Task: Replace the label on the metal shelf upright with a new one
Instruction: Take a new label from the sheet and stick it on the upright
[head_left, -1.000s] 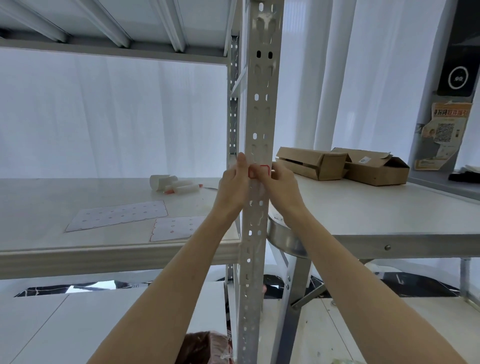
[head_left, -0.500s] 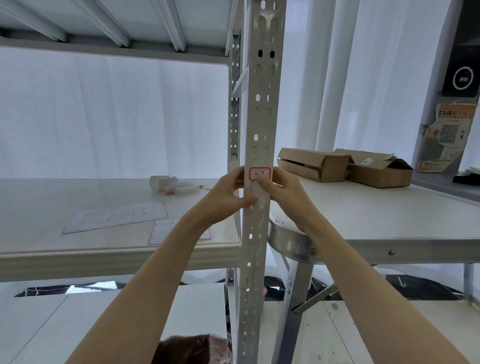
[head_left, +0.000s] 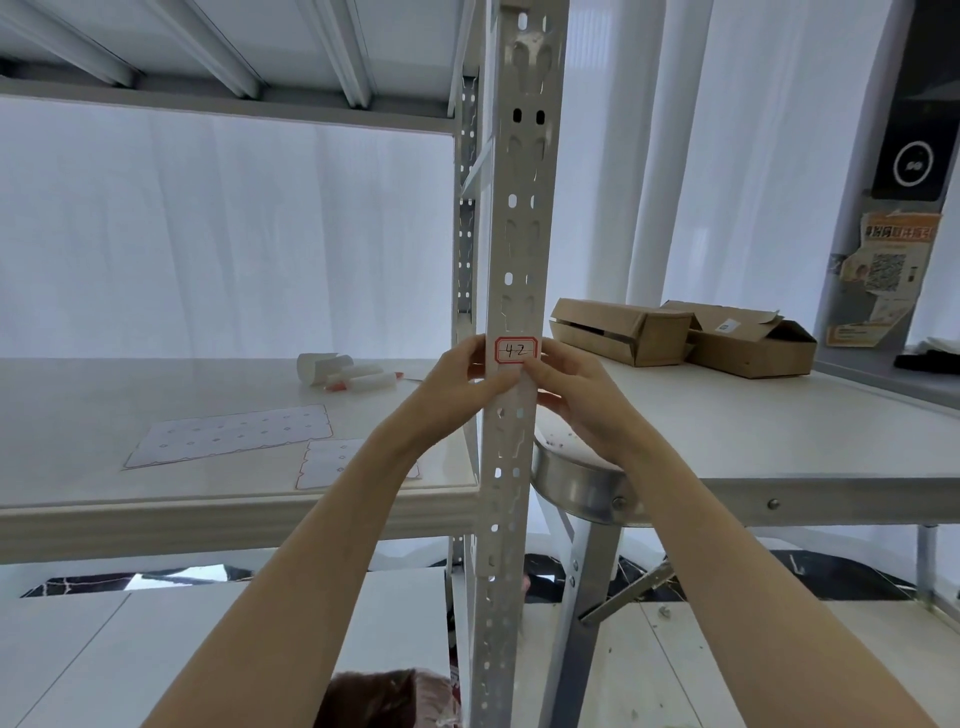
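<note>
Label (head_left: 515, 351), white with a red border and "42" handwritten on it, sits flat on the front face of the perforated metal upright (head_left: 522, 234), just above shelf level. I see the left hand (head_left: 457, 387) wrapped against the upright's left edge, thumb lying across the metal just below the label, fingers curled together. Right hand (head_left: 576, 395) mirrors it on the right edge, thumb tip touching the label's lower right corner. Whether either hand grips the upright firmly, I cannot tell. On the shelf board (head_left: 78, 415) to the left lie two sticker sheets (head_left: 234, 434) and markers (head_left: 363, 382). Two cardboard boxes (head_left: 675, 338) sit on the table (head_left: 779, 431) to the right.
</note>
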